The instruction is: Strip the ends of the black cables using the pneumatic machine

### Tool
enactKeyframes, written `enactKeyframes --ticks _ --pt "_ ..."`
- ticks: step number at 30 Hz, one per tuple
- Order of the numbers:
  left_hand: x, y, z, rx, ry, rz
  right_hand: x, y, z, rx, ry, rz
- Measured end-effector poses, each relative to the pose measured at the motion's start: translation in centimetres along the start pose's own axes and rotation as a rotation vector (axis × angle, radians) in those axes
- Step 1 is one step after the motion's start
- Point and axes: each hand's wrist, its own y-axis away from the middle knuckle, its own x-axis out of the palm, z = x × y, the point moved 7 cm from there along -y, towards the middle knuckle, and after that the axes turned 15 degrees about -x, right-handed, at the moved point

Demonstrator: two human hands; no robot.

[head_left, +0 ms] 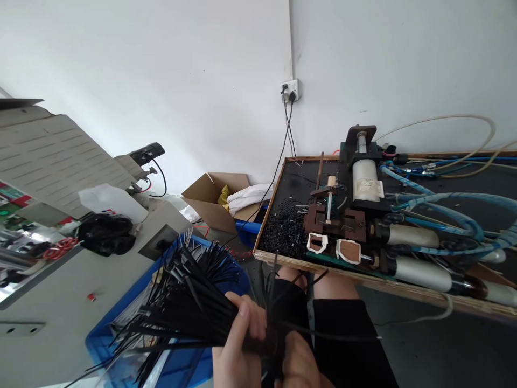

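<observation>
A thick bundle of black cables [194, 302] fans out to the left, with cut, bare-looking ends spread at several angles. My left hand [244, 334] is closed round the bundle, its thumb lying on top. Close beside it, my right hand [299, 361] is closed at the bundle's near end, partly blurred and cut off by the bottom edge. From between the hands, one black cable sticks out to the right with a pale tip, and a few blurred strands point up. Under the bundle, a blue bin [100, 334] contains more black cables.
At right, a wooden-edged bench [294, 167] bears a pneumatic press [365, 183], blue hoses [476, 221] and a heap of small black pieces [285, 226]. An open cardboard box [210, 207] stands behind. A grey machine [48, 291] is at left, with a black bag [107, 234] on it.
</observation>
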Motion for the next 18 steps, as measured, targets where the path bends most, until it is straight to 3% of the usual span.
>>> enactKeyframes --ticks 7,12,15,18 --pt "-0.7 1.8 -1.4 0.072 0.007 0.035 1.3 -2.0 0.9 0.06 -0.184 0.129" --pt "-0.9 3.6 -1.4 0.103 0.014 0.076 1.2 -4.3 -0.9 0.51 -0.364 0.125" --pt "-0.8 4.2 -0.7 0.057 -0.016 0.133 1.7 -5.3 0.0 0.579 -0.499 0.187" --pt "-0.7 4.9 -0.5 0.071 -0.09 0.143 2.6 -5.5 1.9 0.7 -0.833 0.186"
